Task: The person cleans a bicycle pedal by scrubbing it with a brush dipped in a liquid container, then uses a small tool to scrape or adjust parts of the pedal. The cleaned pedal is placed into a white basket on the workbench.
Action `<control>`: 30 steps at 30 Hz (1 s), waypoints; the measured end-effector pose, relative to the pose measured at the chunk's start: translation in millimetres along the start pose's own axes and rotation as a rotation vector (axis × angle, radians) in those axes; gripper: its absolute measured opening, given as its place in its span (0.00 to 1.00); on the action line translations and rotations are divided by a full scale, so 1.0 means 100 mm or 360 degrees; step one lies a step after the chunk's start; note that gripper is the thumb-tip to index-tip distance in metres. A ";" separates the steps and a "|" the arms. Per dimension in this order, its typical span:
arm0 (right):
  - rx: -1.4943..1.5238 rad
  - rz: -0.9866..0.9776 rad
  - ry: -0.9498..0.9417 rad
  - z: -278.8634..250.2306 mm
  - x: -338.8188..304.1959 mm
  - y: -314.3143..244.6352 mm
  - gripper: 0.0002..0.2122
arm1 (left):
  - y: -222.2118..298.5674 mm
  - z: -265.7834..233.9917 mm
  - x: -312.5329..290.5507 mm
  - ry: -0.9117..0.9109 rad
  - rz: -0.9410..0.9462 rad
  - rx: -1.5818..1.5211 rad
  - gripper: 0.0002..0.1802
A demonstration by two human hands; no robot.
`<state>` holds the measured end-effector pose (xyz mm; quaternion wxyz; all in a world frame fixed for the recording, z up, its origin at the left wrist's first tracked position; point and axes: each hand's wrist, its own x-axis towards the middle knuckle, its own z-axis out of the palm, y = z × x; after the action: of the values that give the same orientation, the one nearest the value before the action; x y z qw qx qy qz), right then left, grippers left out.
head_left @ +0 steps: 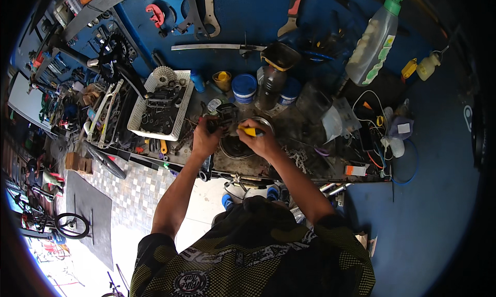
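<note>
My left hand (pixel 206 140) is closed on a dark, greasy bicycle part (pixel 226 116), whose exact kind I cannot make out. The part is held just above the left side of a round metal bowl (pixel 233 153) on the workbench. Over the bowl's right side, my right hand (pixel 261 143) grips a short yellow tool that looks like a brush (pixel 248 130). Its tip points left toward the dark part; whether they touch I cannot tell. Both hands and forearms hide much of the bowl, and its inside looks dark.
A white basket (pixel 133 122) of small metal parts stands to the left. Behind the bowl are blue-lidded tubs (pixel 244 85) and a dark bottle (pixel 271 88). A chain (pixel 298 160) lies to the right, near cables and a small box (pixel 355 170). A spray bottle (pixel 373 46) hangs above.
</note>
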<state>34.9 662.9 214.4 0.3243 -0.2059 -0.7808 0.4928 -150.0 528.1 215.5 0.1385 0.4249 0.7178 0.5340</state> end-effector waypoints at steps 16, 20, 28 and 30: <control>0.1073 0.0473 0.0033 0.11 -0.10 0.35 0.17 | -0.10 -0.01 -0.03 0.0003 -0.0065 -0.0012 0.17; 0.0318 0.0546 0.0169 -0.02 -0.15 0.43 0.15 | -0.07 0.00 -0.06 0.0028 -0.0242 -0.0377 0.19; -0.0958 0.0144 -0.0316 -0.33 -0.32 0.67 0.15 | 0.07 -0.08 -0.08 0.0009 -0.0393 -0.0854 0.20; -0.0965 0.0451 -0.0112 -0.26 -0.28 0.58 0.15 | 0.03 -0.05 -0.08 0.0036 -0.0437 -0.0951 0.20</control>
<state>73.3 686.7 161.5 0.1494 -0.3822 -0.8662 0.2851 -147.2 519.0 218.5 0.3198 0.2588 0.5814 0.7019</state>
